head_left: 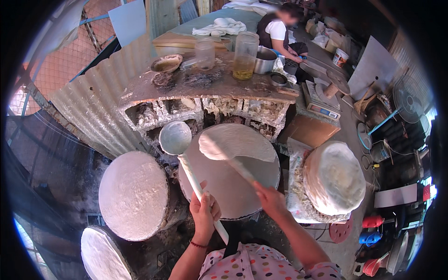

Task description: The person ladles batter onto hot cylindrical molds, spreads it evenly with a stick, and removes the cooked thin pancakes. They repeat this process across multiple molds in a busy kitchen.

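Note:
My left hand [203, 212] is closed round the long white handle of a round ladle [175, 137], whose bowl is above and left of the large round griddle [221, 191]. My right hand [270, 200] grips a long flat wooden stick [240, 170] angled across that griddle. The stick's far end reaches onto a thin pale sheet [252, 142] on the griddle's upper part; whether it is under or over the sheet I cannot tell. A second round pale surface [133, 193] is at the left, and a thick white stack [333, 177] sits on a stand at the right.
Behind the griddle is a crusted block ledge [182, 86] with jars, a bowl and a pot. A corrugated sheet [98, 107] stands back left. A seated person [277, 32] is behind. A fan [406, 100] and clutter line the right. A white disc [105, 254] is front left.

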A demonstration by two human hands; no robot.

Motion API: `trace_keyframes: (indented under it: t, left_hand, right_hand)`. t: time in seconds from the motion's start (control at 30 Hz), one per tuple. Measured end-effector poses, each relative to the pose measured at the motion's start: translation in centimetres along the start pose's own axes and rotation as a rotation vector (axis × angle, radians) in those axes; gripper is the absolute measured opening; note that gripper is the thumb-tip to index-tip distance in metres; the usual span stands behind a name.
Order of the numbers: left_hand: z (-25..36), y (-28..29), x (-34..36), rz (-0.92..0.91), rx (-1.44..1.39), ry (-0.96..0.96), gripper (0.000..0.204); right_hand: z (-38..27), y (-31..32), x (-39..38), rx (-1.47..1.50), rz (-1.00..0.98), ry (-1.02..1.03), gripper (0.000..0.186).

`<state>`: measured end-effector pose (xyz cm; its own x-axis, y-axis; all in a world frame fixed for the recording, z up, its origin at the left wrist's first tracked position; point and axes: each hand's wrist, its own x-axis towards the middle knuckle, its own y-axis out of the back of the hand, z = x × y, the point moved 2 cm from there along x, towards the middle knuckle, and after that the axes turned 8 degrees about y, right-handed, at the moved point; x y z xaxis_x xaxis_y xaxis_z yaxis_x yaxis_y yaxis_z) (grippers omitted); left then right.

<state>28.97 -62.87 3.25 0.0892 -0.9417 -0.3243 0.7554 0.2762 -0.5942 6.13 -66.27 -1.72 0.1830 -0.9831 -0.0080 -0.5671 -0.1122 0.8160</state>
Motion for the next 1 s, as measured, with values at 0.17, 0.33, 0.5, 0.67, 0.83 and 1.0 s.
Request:
trace_keyframes:
  t: [0.17, 0.33, 0.5, 0.67, 0.83, 1.0]
  left_hand:
    - [-1.0, 0.8, 0.7, 0.075, -0.072, 0.210, 0.025]
    - [-1.6, 3.1, 0.9, 0.137, -0.204, 0.165, 0.020]
    - [3.5, 5.5, 0.8, 0.269, -0.205, -0.204, 0.019]
    - [6.2, 6.3, 0.7, 0.266, -0.205, -0.289, 0.015]
    - [5.2, 7.0, -1.2, 0.316, -0.172, -0.211, 0.018]
    - [4.7, 6.9, -2.1, 0.415, -0.136, -0.291, 0.027]
  right_hand:
    - [4.4, 0.7, 3.4, 0.286, 0.219, 0.044, 0.034]
    - [1.1, -0.9, 2.1, 0.295, -0.011, 0.214, 0.034]
    - [2.2, 1.4, 2.6, 0.166, 0.120, 0.075, 0.035]
    - [2.0, 1.3, 6.1, 0.474, -0.076, -0.065, 0.035]
    - [0.1, 1.1, 2.1, 0.247, -0.165, 0.218, 0.035]
    - [2.1, 2.5, 6.9, 0.379, 0.067, 0.008, 0.034]
